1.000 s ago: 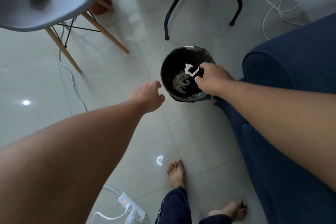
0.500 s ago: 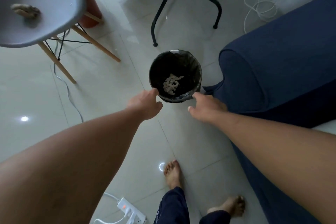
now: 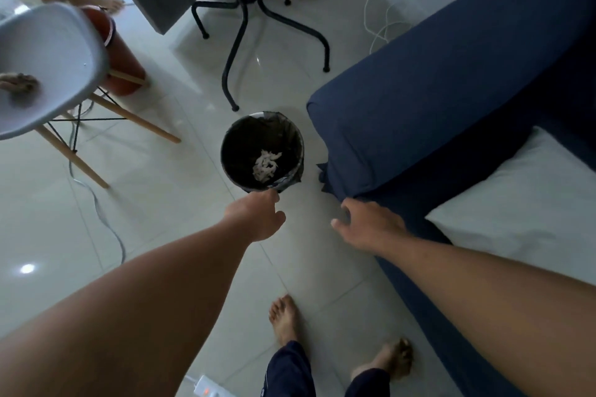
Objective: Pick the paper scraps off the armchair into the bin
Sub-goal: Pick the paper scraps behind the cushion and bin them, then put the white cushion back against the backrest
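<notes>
A round black-lined bin [image 3: 232,167] stands on the tiled floor beside the dark blue armchair [image 3: 419,113]. White paper scraps [image 3: 266,164] lie in a heap at the bin's bottom. My left hand [image 3: 254,216] hangs just in front of the bin's near rim, fingers loosely curled, holding nothing. My right hand [image 3: 367,222] hovers by the armchair's front corner below the armrest, fingers relaxed and empty. The armchair's seat carries a white cushion [image 3: 522,209]; no scraps show on the visible part of it.
A grey shell chair [image 3: 48,55] with wooden legs stands at the left, a red container [image 3: 124,58] behind it. A black metal table base [image 3: 254,19] is beyond the bin. Cables [image 3: 96,206] and a power strip [image 3: 206,392] lie on the floor. My bare feet [image 3: 285,319] are below.
My right hand dropped a white scrap into the bin, then drew back to the armchair's front corner. The view rose, showing more of the armchair and its white cushion.
</notes>
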The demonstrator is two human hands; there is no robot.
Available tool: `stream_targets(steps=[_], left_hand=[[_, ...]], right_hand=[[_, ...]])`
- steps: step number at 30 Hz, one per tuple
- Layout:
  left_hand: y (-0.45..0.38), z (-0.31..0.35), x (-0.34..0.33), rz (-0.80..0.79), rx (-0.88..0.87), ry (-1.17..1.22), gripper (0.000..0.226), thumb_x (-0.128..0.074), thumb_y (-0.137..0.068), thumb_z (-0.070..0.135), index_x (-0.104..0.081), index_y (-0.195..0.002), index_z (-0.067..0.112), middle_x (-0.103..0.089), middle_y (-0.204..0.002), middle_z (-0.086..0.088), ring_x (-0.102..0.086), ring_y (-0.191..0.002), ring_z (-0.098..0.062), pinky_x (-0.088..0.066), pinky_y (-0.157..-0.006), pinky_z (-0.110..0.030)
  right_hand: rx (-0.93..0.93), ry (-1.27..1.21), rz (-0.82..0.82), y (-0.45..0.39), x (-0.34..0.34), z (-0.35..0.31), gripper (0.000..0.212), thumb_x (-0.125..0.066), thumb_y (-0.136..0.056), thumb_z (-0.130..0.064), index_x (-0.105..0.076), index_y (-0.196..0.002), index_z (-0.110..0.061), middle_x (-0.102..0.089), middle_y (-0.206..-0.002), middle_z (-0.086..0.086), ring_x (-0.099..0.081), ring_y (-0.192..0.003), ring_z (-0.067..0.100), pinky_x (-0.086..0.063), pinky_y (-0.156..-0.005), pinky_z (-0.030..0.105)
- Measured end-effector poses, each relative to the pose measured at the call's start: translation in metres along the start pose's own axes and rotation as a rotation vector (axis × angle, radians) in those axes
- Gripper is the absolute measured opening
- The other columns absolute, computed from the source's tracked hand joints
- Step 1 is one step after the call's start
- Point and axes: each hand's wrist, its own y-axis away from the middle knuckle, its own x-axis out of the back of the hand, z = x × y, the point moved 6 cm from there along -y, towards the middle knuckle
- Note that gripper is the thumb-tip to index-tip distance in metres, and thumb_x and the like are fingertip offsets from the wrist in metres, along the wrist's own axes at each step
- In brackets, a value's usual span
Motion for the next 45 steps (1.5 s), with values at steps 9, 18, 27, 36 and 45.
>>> stream_targets(steps=[9, 18, 27, 36, 45], left_hand=[[0.016, 0.102, 0.015, -0.027, -0.085, -0.103, 0.050, -0.052, -0.097, 0.048, -0.050, -0.142, 0.027, -0.062, -0.135, -0.003, -0.061, -0.119, -0.027, -0.052, -0.093, -0.040], [0.015, 0.260, 0.028, -0.047, -0.267, -0.294, 0.037, -0.048, -0.099, 0.039, -0.052, -0.132, 0.025, -0.062, -0.128, -0.007, -0.062, -0.109, -0.032, -0.051, -0.085, -0.041], [0.005, 0.398, 0.030, 0.006, -0.373, -0.394, 0.038, -0.047, -0.098, 0.041, -0.053, -0.134, 0.029, -0.062, -0.121, -0.003, -0.059, -0.094, -0.027, -0.046, -0.078, -0.038], [-0.002, 0.471, 0.026, 0.022, -0.447, -0.473, 0.046, -0.047, -0.099, 0.045, -0.046, -0.143, 0.031, -0.062, -0.125, 0.000, -0.062, -0.100, -0.025, -0.050, -0.079, -0.039], [-0.032, 0.488, 0.015, 0.015, -0.460, -0.511, 0.042, -0.046, -0.099, 0.049, -0.049, -0.137, 0.030, -0.062, -0.114, -0.001, -0.063, -0.090, -0.023, -0.055, -0.076, -0.037]], right_hand=[[-0.066, -0.103, 0.098, 0.048, 0.045, 0.107, 0.056, -0.044, -0.101, -0.062, -0.047, -0.147, -0.030, -0.061, -0.139, 0.001, -0.061, -0.120, 0.026, -0.050, -0.091, 0.037], [-0.267, -0.233, 0.258, 0.101, 0.092, 0.266, 0.052, -0.042, -0.102, -0.060, -0.049, -0.145, -0.033, -0.062, -0.137, 0.000, -0.063, -0.114, 0.027, -0.052, -0.087, 0.038], [-0.465, -0.316, 0.366, 0.163, 0.086, 0.420, 0.041, -0.040, -0.103, -0.055, -0.053, -0.135, -0.034, -0.064, -0.116, -0.002, -0.061, -0.091, 0.021, -0.054, -0.078, 0.036], [-0.594, -0.420, 0.371, 0.199, 0.055, 0.488, 0.048, -0.038, -0.102, -0.060, -0.047, -0.142, -0.034, -0.062, -0.110, -0.004, -0.061, -0.091, 0.021, -0.051, -0.073, 0.036], [-0.742, -0.620, 0.293, 0.204, -0.005, 0.497, 0.042, -0.042, -0.095, -0.063, -0.051, -0.120, -0.032, -0.060, -0.102, -0.005, -0.061, -0.094, 0.024, -0.051, -0.078, 0.039]])
